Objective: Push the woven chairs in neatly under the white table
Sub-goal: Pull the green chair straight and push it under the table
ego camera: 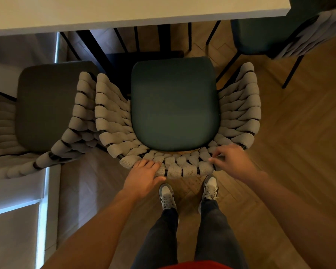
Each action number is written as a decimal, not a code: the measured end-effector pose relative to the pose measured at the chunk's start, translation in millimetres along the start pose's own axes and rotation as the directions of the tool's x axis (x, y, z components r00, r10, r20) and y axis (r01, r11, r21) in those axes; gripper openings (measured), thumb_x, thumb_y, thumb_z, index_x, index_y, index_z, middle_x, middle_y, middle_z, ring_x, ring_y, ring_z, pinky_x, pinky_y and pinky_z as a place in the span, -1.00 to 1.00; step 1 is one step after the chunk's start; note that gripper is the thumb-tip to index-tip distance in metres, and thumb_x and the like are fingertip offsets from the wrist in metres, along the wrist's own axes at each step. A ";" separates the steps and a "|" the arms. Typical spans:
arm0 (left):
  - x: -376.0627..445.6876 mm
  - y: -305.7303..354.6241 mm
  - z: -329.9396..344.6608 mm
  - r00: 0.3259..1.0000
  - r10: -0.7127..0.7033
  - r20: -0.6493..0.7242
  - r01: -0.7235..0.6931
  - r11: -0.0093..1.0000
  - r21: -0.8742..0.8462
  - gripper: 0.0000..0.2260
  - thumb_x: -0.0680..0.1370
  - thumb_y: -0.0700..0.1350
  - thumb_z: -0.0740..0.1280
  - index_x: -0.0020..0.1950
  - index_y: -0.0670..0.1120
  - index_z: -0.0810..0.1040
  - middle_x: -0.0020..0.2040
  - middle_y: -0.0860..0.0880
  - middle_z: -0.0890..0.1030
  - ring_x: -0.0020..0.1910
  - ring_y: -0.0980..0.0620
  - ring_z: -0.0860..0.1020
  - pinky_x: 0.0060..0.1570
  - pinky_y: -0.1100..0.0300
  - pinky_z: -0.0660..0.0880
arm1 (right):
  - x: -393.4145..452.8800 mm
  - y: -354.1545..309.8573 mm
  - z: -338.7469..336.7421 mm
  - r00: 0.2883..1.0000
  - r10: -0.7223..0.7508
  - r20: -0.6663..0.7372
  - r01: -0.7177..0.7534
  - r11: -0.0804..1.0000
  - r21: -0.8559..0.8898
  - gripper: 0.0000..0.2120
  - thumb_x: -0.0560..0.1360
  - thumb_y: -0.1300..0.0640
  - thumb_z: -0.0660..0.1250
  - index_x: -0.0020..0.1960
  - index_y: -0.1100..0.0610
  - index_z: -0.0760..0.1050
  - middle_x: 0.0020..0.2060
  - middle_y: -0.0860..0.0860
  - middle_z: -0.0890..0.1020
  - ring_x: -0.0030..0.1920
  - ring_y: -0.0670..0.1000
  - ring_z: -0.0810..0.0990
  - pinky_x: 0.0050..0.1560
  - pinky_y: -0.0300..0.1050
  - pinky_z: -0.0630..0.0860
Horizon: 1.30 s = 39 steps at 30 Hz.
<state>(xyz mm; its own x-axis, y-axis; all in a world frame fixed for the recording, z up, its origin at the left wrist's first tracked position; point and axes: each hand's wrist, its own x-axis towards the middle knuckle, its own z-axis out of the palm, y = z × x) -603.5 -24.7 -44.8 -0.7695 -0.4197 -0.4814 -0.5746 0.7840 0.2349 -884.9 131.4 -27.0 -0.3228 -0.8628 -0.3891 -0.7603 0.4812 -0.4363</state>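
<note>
A woven chair (241,105) with a dark green seat cushion stands right in front of me. Only its front edge reaches the white table (124,10); most of the seat is out from under the top. My left hand (145,173) grips the left part of the chair's curved back rim, fingers over the weave and thumb along the outer side. My right hand (233,162) is at the right part of the same rim. Its fingers are loosely bent, their tips on the weave, and they are not wrapped round it.
A second woven chair (72,136) with a grey-brown seat stands close on the left, its arm nearly touching the middle chair. A third chair (260,35) is at the table's right corner. Black table legs (97,51) stand ahead. My feet (167,197) are just behind the chair back.
</note>
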 end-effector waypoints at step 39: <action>12.1 23.1 -36.6 0.942 -0.322 -0.100 0.221 0.813 -0.539 -0.65 0.59 0.10 0.27 0.30 -0.04 0.52 0.23 0.00 0.57 0.25 0.01 0.47 0.24 0.08 0.40 | -27.6 -30.5 12.8 0.990 0.100 -0.102 -0.088 0.989 0.120 -0.61 0.55 -0.15 0.28 0.30 0.01 0.49 0.14 -0.07 0.54 0.23 -0.01 0.43 0.25 -0.11 0.30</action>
<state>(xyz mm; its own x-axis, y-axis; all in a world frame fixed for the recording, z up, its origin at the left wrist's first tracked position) -636.4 -28.4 -14.3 -0.5675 -0.6930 -0.4447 -0.7871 0.2979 0.5402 -845.6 142.5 -13.3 -0.4533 -0.8214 -0.3462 -0.6555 0.5703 -0.4950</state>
